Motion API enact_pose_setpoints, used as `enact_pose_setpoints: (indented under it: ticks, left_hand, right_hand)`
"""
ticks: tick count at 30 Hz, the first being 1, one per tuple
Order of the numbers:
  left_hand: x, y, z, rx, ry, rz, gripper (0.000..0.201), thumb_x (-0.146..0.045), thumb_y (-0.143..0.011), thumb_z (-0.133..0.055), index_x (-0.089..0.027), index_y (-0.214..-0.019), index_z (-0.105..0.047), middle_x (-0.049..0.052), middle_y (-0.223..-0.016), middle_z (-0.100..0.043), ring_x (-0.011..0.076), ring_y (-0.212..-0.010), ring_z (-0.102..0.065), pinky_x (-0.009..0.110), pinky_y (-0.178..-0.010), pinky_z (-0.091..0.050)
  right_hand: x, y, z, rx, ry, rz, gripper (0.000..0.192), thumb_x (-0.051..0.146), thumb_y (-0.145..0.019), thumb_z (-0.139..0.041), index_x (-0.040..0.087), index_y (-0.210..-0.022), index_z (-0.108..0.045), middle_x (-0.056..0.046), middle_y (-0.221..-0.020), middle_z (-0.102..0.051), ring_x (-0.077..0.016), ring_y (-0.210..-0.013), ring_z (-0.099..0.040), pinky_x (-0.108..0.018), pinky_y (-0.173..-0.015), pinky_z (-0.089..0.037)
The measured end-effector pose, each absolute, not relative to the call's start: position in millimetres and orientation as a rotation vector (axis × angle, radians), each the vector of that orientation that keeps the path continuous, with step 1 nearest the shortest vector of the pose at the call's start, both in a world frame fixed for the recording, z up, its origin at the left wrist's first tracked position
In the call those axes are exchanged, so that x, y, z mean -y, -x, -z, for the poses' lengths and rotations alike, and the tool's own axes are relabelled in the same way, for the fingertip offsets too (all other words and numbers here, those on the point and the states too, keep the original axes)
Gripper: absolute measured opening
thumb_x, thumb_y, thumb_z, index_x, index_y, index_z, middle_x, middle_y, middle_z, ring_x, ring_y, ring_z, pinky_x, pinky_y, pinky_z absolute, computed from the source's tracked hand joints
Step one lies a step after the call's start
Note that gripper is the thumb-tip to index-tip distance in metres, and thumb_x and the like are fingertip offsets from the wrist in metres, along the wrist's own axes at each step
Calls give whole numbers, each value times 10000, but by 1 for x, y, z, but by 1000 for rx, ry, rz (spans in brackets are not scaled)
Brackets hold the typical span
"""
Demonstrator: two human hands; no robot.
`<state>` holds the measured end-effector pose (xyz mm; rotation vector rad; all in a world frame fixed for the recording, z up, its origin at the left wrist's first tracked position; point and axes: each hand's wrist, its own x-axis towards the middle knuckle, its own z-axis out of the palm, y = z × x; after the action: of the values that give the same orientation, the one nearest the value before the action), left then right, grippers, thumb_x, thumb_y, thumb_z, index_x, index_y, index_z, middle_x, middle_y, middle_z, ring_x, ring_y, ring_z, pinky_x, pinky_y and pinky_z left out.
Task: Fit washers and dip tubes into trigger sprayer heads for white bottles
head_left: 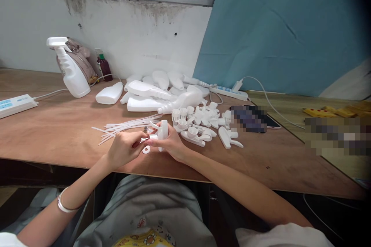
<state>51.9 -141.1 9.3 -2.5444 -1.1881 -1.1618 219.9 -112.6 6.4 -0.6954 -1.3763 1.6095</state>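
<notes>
My right hand (175, 146) is wrapped round a white trigger spray head (164, 129), held just above the table near its front edge. The fingers of my left hand (124, 148) are pinched together at the collar end of that spray head; whatever they grip is hidden. Below the fingertips lies a small white ring washer (146, 150). A small, partly clear piece (148, 129) shows behind the fingers, its kind unclear. Thin white tubes (127, 124) lie in a loose bundle beyond my left hand. Several more spray heads (207, 115) are heaped to the right.
White empty-looking bottles (162, 96) are piled toward the wall. One spray bottle (74, 73) stands upright at left, before a bag (82, 60) and dark bottle (104, 67). Power strips (17, 104) and cables lie on both sides; phones (268, 117) rest at right.
</notes>
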Motion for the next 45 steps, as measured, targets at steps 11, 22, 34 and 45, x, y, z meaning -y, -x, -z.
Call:
enact_pose_setpoints:
  ticks: [11,22,34,45]
  left_hand:
    - [142,-50,-7,1220,2695,1290,118,-160,-828,-505,-151,-767,-605,-24,-571,-579,55,-445,-411,169,-456,-331]
    - [143,-50,-11,1183,2761,1261,131,-151,-839,-502,-143,-764,-609,-22,-567,-579,57,-460,-448,164,-465,-344]
    - [140,-32,-30,1289,2875,1266,234,-251,-851,-509,-163,-991,-674,57,-801,-708,116,-588,-583,203,-533,-436]
    - [79,-48,-64,1556,2649,733,243,-266,-842,-444,-158,-825,-661,-10,-527,-575,93,-456,-457,203,-462,-302]
  right_hand:
    - [113,-220,-6,1381,733,-1571,465,252,-479,-811,212,-762,-443,23,-770,-612,-172,-735,-619,-293,-663,-483]
    - [112,-220,-4,1392,715,-1574,475,220,-486,-807,206,-783,-436,34,-751,-618,-135,-676,-600,-252,-618,-444]
    - [112,-224,-7,1371,597,-1679,488,213,-508,-793,222,-817,-415,34,-767,-639,-160,-664,-636,-295,-637,-482]
    - [110,-222,-3,1359,625,-1669,489,230,-519,-800,214,-824,-418,6,-806,-666,-184,-769,-653,-325,-710,-497]
